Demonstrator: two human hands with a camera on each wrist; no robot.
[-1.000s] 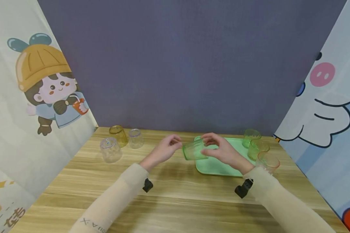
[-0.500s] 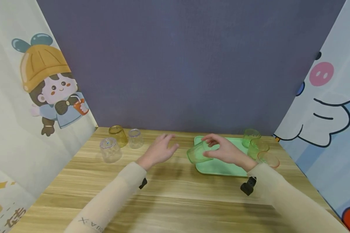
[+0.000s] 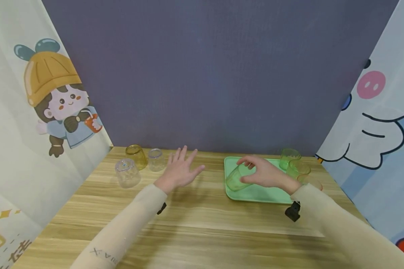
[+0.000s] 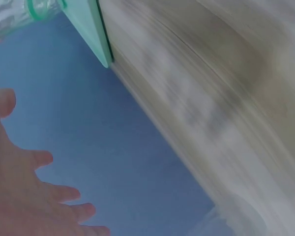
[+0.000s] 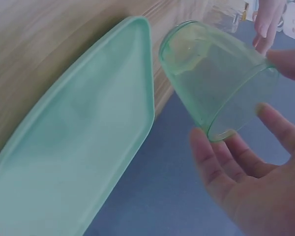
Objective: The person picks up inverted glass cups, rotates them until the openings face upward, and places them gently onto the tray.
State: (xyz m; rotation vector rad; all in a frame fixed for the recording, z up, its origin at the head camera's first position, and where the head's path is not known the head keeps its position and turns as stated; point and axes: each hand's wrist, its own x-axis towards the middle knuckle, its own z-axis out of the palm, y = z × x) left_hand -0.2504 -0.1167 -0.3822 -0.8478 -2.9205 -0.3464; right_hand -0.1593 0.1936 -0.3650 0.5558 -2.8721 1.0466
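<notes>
My right hand grips a see-through green cup, thumb on one side and fingers on the other. The cup leans over the left end of a mint-green tray. In the right wrist view the green cup is held at one end by the fingertips, apart from the tray. My left hand is held above the wooden table with its fingers spread, holding nothing. The nearest thing to it is a small clear cup. In the left wrist view the left hand also shows straight fingers.
An amber cup and a larger clear, upside-down cup stand at the back left. Along the tray's right end are a green cup, a yellow-green cup and an orange-rimmed cup, partly behind the right arm. A dark panel closes the back.
The right hand has carried the green cup rightward until it is over the tray. My left hand has moved left, away from the cup, and its fingers have spread.
</notes>
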